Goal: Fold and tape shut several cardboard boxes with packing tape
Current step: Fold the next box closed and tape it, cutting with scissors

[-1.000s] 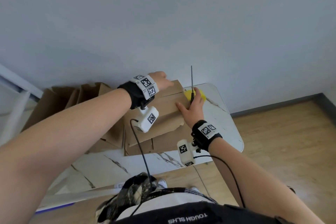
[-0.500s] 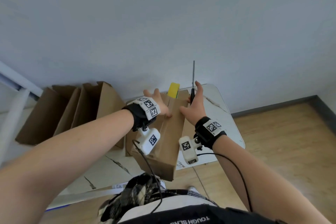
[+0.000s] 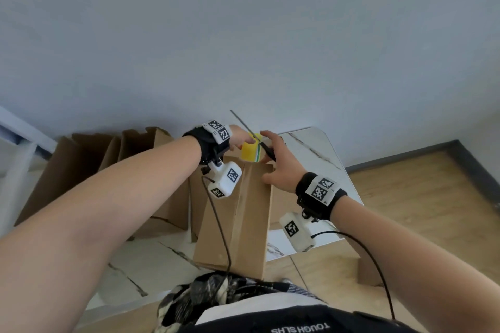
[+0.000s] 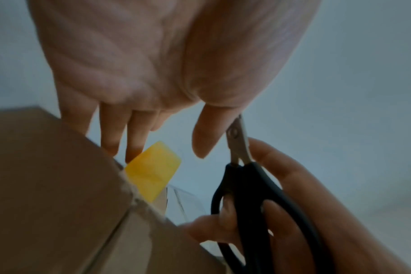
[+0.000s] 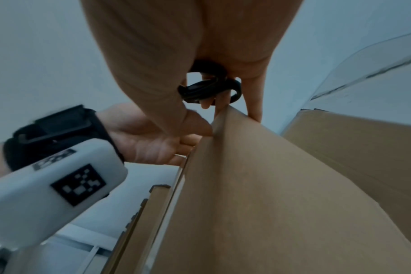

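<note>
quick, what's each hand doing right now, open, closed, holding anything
Left hand: open, fingertips touching the yellow tape roll at the box end.
Right hand: closed on the scissors.

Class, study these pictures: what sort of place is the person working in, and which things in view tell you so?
Probably a plain room in a home or small office used for packing, not a warehouse. Clues: a marble-patterned table against a bare wall, wood flooring, and flat cardboard boxes leaning by the wall beside the box being taped.
</note>
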### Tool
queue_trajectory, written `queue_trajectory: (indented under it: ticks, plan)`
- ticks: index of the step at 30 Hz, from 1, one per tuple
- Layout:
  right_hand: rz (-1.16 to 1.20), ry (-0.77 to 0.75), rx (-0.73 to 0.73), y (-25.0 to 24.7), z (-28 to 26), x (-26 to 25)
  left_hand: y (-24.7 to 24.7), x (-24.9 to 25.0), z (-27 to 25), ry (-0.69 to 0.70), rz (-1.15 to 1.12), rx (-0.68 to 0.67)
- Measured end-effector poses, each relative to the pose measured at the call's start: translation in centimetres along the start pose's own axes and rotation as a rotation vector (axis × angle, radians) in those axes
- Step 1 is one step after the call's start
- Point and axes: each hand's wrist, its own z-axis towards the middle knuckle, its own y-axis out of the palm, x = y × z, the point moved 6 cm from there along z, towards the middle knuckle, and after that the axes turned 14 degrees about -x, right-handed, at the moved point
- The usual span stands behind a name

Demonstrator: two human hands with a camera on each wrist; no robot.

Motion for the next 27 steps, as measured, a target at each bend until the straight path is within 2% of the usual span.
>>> queue_trajectory:
  ticks: [3, 7, 9, 11, 13, 15, 18, 22, 25, 27]
  plan:
    - [-0.037, 0.022, -0.017, -0.1, 0.4, -0.3, 0.5, -1.7, 2.5, -0.001, -0.151, -0.106]
    - [-0.002, 0.080, 0.023, -0.8, 0.9, 0.0, 0.1, -2.4, 3.9, 0.046, -0.024, -0.080]
    - [0.023, 0.117, 0.065, -0.9, 1.0, 0.2, 0.0, -3.2, 4.7, 0.060, -0.042, -0.055]
    - [0.079, 0.176, 0.118, -1.2, 1.1, 0.5, 0.4, -4.3, 5.6, 0.056, -0.209, -0.084]
    - [0.215, 0.242, 0.170, -1.8, 1.1, 1.3, 1.4, -5.4, 6.4, 0.046, -0.471, -0.185]
    - [0.352, 0.293, 0.212, -2.4, 0.9, 2.5, 1.7, -6.4, 6.7, 0.039, -0.630, -0.216]
    - [0.501, 0.382, 0.164, -3.1, 0.8, 3.6, 1.8, -7.3, 6.9, 0.069, -0.736, -0.234]
    - [0.381, 0.582, -0.002, -4.1, 1.5, 3.3, 1.5, -7.6, 6.2, 0.139, -0.839, -0.216]
    - [0.393, 0.569, -0.009, -4.9, 1.7, 2.9, 1.1, -8.5, 7.1, 0.187, -0.855, -0.208]
    - [0.456, 0.533, 0.021, -5.3, 1.6, 2.7, 1.0, -8.7, 6.6, 0.170, -0.882, -0.172]
